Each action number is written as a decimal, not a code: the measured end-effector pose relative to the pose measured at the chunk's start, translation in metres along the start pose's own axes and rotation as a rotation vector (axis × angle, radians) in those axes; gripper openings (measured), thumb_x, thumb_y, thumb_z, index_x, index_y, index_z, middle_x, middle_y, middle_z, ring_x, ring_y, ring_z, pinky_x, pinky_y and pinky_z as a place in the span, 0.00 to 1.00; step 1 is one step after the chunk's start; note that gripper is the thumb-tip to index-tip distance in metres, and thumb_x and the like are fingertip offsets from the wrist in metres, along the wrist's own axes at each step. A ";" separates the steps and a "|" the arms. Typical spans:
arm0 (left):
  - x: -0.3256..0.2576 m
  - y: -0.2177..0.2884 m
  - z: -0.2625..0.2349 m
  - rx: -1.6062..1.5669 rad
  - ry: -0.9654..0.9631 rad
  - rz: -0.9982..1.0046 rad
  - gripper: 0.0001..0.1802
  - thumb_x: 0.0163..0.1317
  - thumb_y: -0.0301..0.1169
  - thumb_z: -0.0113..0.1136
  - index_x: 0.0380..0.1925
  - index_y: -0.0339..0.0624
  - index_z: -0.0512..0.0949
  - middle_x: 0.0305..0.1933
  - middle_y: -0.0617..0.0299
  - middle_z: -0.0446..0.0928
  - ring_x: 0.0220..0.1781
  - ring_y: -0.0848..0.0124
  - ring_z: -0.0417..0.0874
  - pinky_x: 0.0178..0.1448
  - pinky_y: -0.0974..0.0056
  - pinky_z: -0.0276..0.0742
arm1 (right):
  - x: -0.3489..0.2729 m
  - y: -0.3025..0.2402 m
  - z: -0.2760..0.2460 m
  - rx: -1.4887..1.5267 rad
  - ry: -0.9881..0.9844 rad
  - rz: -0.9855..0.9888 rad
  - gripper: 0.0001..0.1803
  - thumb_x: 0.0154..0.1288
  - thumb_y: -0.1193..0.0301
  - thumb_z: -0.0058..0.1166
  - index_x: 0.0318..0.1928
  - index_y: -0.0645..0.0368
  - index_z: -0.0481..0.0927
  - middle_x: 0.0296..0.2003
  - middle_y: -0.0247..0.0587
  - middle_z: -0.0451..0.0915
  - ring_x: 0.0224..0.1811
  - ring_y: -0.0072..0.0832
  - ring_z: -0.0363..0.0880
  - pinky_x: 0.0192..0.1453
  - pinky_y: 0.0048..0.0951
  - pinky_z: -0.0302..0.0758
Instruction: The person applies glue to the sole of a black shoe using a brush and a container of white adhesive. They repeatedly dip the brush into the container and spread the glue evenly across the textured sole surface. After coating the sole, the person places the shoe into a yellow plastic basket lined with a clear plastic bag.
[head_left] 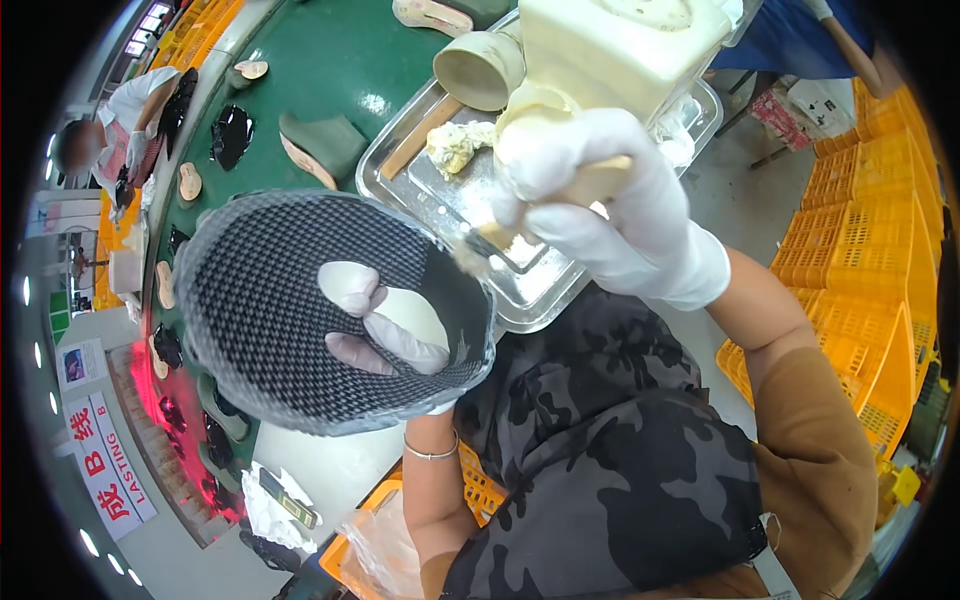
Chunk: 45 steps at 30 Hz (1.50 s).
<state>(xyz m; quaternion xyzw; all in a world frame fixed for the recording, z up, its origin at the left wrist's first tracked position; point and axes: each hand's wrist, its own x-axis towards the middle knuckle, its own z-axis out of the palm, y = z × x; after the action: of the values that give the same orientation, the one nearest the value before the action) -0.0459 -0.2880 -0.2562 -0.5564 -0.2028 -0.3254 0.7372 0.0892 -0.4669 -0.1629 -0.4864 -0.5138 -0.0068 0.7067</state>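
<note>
A shoe upper point(260, 290) in black-and-grey mesh, with a pale translucent edge, is held up on the left. My left hand point(405, 343), in a white glove, grips it, its fingers showing through the oval opening. My right hand point(650, 225), also gloved, is closed round the wooden handle of a brush point(590, 183). The blurred bristle end points down and left, close to the upper's right edge; whether they touch I cannot tell. Below the right hand lies a metal tray point(535, 300). On it are a cream container point(610, 50), a cup point(480, 70) and a crumpled yellowish lump point(458, 147).
Green conveyor point(290, 70) curves along the left, carrying shoe lasts and dark uppers, with a grey-green last point(325, 145) near the tray. Stacked orange crates point(850, 230) stand at the right. A co-worker point(130, 130) is at far left; another person's arm point(850, 45) shows top right.
</note>
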 end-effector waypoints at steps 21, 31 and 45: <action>0.060 -0.004 0.063 -2.673 -1.285 -1.399 0.21 0.63 0.25 0.44 0.56 0.32 0.63 0.42 0.57 0.75 0.39 0.70 0.78 0.40 0.68 0.77 | 0.082 0.014 -0.119 -0.135 -0.068 0.510 0.10 0.65 0.65 0.46 0.42 0.56 0.67 0.29 0.33 0.74 0.22 0.13 0.69 0.26 0.12 0.68; 0.127 0.113 0.189 -2.250 -1.133 -0.644 0.23 0.48 0.25 0.61 0.47 0.31 0.71 0.36 0.61 0.78 0.36 0.75 0.79 0.38 0.72 0.75 | 0.083 0.013 -0.113 -0.006 -0.105 0.539 0.08 0.63 0.67 0.47 0.40 0.56 0.68 0.29 0.31 0.75 0.26 0.12 0.72 0.25 0.11 0.68; 0.162 0.168 0.194 -1.656 -1.048 -0.122 0.22 0.45 0.33 0.65 0.42 0.38 0.76 0.38 0.54 0.79 0.42 0.61 0.80 0.47 0.63 0.73 | 0.082 0.004 -0.114 0.015 -0.083 0.631 0.10 0.61 0.67 0.50 0.38 0.56 0.67 0.32 0.33 0.72 0.33 0.15 0.73 0.26 0.12 0.69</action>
<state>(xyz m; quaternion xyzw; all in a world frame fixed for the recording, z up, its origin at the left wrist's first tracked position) 0.1989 -0.1163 -0.2070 -0.9600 -0.2403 -0.1143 -0.0876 0.2122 -0.5038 -0.1057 -0.6164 -0.3661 0.2363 0.6558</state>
